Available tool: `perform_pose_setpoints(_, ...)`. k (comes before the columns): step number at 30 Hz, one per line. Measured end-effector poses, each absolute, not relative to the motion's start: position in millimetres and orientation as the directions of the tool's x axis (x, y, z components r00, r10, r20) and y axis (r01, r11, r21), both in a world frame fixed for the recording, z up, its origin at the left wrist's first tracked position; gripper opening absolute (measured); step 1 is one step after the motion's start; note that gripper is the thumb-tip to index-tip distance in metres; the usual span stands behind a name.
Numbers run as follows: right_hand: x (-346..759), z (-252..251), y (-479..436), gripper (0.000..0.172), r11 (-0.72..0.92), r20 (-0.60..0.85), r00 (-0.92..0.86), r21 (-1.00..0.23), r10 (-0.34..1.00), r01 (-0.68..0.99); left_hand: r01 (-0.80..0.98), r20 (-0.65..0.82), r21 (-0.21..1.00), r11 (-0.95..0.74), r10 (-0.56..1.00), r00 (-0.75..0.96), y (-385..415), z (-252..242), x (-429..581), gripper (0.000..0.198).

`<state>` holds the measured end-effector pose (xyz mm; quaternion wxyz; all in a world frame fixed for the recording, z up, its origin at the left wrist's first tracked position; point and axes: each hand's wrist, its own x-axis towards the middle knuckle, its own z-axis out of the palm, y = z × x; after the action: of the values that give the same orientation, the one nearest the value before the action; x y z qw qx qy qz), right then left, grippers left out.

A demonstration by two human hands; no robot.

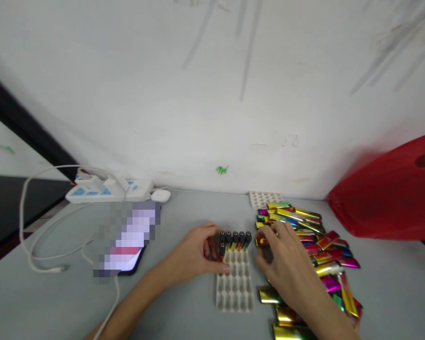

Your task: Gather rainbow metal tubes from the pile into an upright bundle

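Note:
A pale slotted tray (234, 284) lies before me. A row of black-ended lighters (235, 237) stands upright at its far end, and a single lighter (222, 251) stands behind them at the left side. My left hand (194, 252) curls round the tray's left edge. Its thumb rests over the slots, and its fingers are beside the single lighter. To the right of the tray, my right hand (285, 257) is bent over the pile of shiny lighters (326, 269), fingers and thumb closed about a gold-orange lighter (261, 242). Part of that lighter is hidden by the fingers.
A second slotted tray (265, 199) lies by the wall behind the pile. On the left are a phone (131, 245), a white power strip (138, 190), a white cable (23, 212) and a small white case (161, 195). A red bag (386, 198) stands at right.

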<state>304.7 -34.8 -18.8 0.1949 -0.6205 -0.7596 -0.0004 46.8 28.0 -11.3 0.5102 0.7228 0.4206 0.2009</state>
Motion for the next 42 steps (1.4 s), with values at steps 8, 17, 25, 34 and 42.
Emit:
perform_pose_setpoints(8, 305.1, -19.9, -31.7, 0.020, 0.216, 0.371, -0.157, -0.123, 0.915, 0.968, 0.405, -0.135, 0.905, -0.132, 0.813, 0.566, 27.3, -11.8, 46.5, 0.047)
perform_pose_setpoints(17, 303.4, -6.8, -34.6, 0.016, 0.145, 0.450, 0.155, -0.564, 0.880, 0.813, 0.407, -0.161, 0.909, -0.093, 0.821, 0.548, 27.2, -9.2, 47.5, 0.061)
perform_pose_setpoints(25, 305.6, 7.3, -31.2, 0.045, -0.063, -0.075, 0.368, -0.997, 0.927, -0.044, 0.377, -0.184, 0.925, -0.042, 0.818, 0.545, 27.1, -12.1, 47.5, 0.068)
perform_pose_setpoints(34, 304.8, 20.4, -29.9, 0.040, -0.224, -0.313, 0.062, -0.791, 0.948, -0.569, 0.386, -0.183, 0.921, -0.048, 0.821, 0.540, 27.3, -12.6, 48.1, 0.066)
perform_pose_setpoints(42, 296.7, 4.7, -34.3, 0.015, -0.217, -0.262, -0.014, -0.768, 0.965, -0.603, 0.322, -0.215, 0.946, 0.026, 0.796, 0.566, 26.6, -16.0, 47.7, 0.082)
